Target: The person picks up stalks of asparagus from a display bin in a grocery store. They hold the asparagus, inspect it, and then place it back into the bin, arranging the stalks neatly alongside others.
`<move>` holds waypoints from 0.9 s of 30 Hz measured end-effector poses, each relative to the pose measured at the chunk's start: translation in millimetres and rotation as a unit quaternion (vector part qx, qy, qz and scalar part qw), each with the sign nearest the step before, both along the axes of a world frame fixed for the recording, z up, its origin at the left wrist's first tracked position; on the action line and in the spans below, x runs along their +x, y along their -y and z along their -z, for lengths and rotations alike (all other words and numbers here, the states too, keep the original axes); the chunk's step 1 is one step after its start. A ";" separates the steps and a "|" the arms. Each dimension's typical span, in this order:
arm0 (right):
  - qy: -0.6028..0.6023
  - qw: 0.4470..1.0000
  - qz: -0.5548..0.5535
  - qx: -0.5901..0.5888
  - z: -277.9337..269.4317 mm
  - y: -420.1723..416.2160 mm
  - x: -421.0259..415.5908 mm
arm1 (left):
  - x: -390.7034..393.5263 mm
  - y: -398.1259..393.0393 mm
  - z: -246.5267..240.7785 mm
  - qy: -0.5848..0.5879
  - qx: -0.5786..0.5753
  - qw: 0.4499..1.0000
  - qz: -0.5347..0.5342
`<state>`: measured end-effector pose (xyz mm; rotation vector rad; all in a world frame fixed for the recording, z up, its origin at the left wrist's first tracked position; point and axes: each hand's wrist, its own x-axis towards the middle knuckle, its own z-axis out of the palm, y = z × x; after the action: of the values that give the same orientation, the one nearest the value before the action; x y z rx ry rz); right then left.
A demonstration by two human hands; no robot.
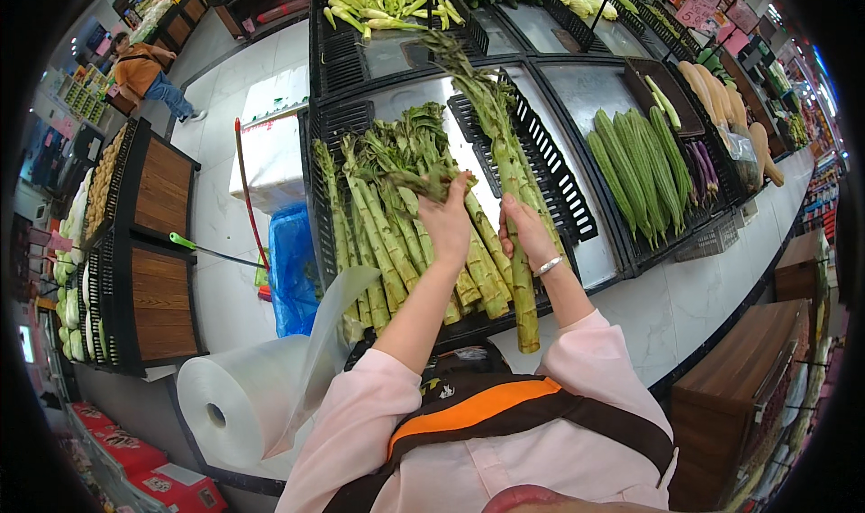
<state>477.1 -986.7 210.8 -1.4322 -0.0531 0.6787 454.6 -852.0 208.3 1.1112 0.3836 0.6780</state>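
Observation:
Long, thick green stalks with leafy tops, apparently celtuce, lie side by side in a black plastic crate (324, 243) before me. My right hand (527, 232) is closed around one long celtuce stalk (524, 297), whose bare end points towards me and whose leafy top reaches the far side of the stand. My left hand (446, 222) is raised over the other celtuce stalks (378, 243), its fingers closed on some loose celtuce leaves (432, 183). A bracelet circles my right wrist.
A roll of clear plastic bags (236, 398) stands at lower left, one bag pulled up. Ridged gourds (635, 175) and eggplants (703, 168) lie to the right. A blue plastic bag (290, 270) and white foam box (270, 155) stand left. A person (142, 74) walks at upper left.

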 end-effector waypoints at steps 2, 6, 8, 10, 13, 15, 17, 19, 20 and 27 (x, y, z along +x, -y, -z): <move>0.051 0.997 0.008 -0.054 0.0 4.3 -3.7 | 9.4 -9.3 -14.6 -0.032 -0.080 0.996 0.024; 0.153 0.971 -0.022 -0.183 3.0 5.8 -13.9 | 29.4 -30.1 -29.7 -0.009 -0.183 0.972 0.148; 0.285 0.935 0.017 -0.212 8.5 4.0 -17.7 | 32.5 -28.4 -38.6 -0.036 -0.176 0.973 0.148; 0.433 0.858 0.038 -0.274 9.0 1.3 -19.5 | 34.0 -27.8 -44.2 -0.061 -0.139 0.978 0.139; 0.444 0.839 0.051 -0.310 -1.1 -3.3 -28.5 | 38.0 -27.2 -43.4 -0.117 -0.079 0.987 0.076; 0.443 0.838 0.046 -0.316 -3.1 -1.0 -31.1 | 35.2 -28.8 -43.8 -0.068 -0.113 0.988 0.084; 0.448 0.834 0.056 -0.316 -4.7 0.1 -32.8 | 32.2 -25.6 -48.0 -0.048 -0.160 0.983 0.079; 0.488 0.808 0.077 -0.322 -1.7 -0.2 -33.4 | 30.6 -21.6 -47.5 -0.023 -0.215 0.974 0.066; 0.494 0.802 0.083 -0.327 0.9 -0.7 -33.3 | 30.3 -21.8 -43.8 -0.011 -0.235 0.970 0.069; 0.498 0.790 0.095 -0.346 5.9 -3.5 -36.3 | 24.7 -2.0 -41.1 0.060 -0.356 0.932 -0.023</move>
<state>440.7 -983.2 204.9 -2.3458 -0.5221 -0.3569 479.3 -850.0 249.4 0.3702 0.4988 0.5727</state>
